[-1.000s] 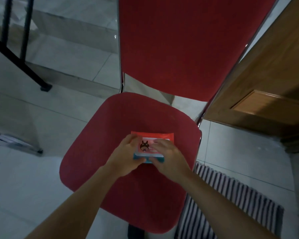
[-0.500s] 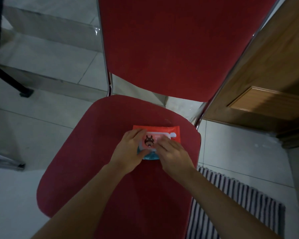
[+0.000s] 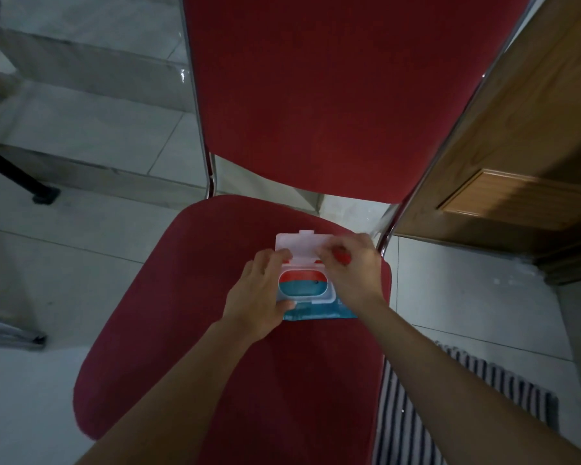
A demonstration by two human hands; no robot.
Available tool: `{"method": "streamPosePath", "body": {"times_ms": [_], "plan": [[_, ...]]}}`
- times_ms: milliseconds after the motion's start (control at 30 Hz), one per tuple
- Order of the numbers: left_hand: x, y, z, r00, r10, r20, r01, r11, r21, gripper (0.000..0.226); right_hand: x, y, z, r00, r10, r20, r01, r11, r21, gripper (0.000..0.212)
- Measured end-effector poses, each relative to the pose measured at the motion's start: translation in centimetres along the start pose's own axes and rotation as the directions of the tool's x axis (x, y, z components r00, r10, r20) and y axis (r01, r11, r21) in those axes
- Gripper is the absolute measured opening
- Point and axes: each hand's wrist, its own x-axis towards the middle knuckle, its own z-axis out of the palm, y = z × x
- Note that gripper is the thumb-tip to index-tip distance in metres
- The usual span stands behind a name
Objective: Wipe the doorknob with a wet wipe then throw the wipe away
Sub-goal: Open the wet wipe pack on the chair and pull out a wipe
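On chair seat [image 3: 182, 330], wipes pack [image 3: 304, 290] btwn L hand [image 3: 260, 297] & R hand [image 3: 354, 273].

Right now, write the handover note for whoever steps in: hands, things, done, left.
Left hand: steadies the wet wipe pack on the red chair seat.
Right hand: at the pack's far right side, fingers on the raised white lid.
Done: lid flipped open; the oval opening shows, no wipe pulled out yet.
Left: pull a wipe, wipe the doorknob, bin the wipe. Doorknob and bin are out of view; a wooden door stands to the right.
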Motion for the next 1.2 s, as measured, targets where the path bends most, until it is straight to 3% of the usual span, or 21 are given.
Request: {"method": "streamPosePath", "body": {"times_ms": [167,400,633,733,933,1100,1200], "plan": [[0.8,-0.2,-0.4,0.995,-0.039,0.089,0.037,0.999,0.016,0.085,-2.3,1.4,0.0,0.985,-0.062,0.161,0.08,0.991,-0.111,0.023],[1.2,-0.2,-0.4,0.988,-0.093,0.123,0.09,0.996,0.028,0.087,-4.9,1.2,0.8,0.984,-0.089,0.157,0.127,0.959,-0.254,0.019],[1.3,-0.2,-0.4,0.986,-0.11,0.127,0.109,0.994,0.015,0.088,-4.2,0.5,1.3,0.99,0.144,0.006,-0.144,0.989,-0.022,0.014],[1.3,0.2,-0.5,0.983,-0.147,0.11,0.152,0.988,-0.038,0.088,-3.6,0.4,1.4,0.964,0.264,0.012,-0.265,0.963,0.049,0.011],[0.9,0.0,-0.2,0.992,-0.118,0.048,0.122,0.988,-0.097,0.057,-3.0,-1.2,2.2,0.957,0.264,0.119,-0.268,0.963,0.015,0.006],[1.1,0.2,0.3,0.989,-0.148,-0.02,0.147,0.988,-0.044,0.037,-2.9,-1.1,1.3,0.909,0.26,0.326,-0.299,0.951,0.077,0.014],[1.2,0.3,0.3,0.987,-0.15,-0.055,0.149,0.989,-0.026,0.031,-2.7,-0.1,0.7,0.924,0.208,0.322,-0.252,0.963,0.099,0.014]]}}
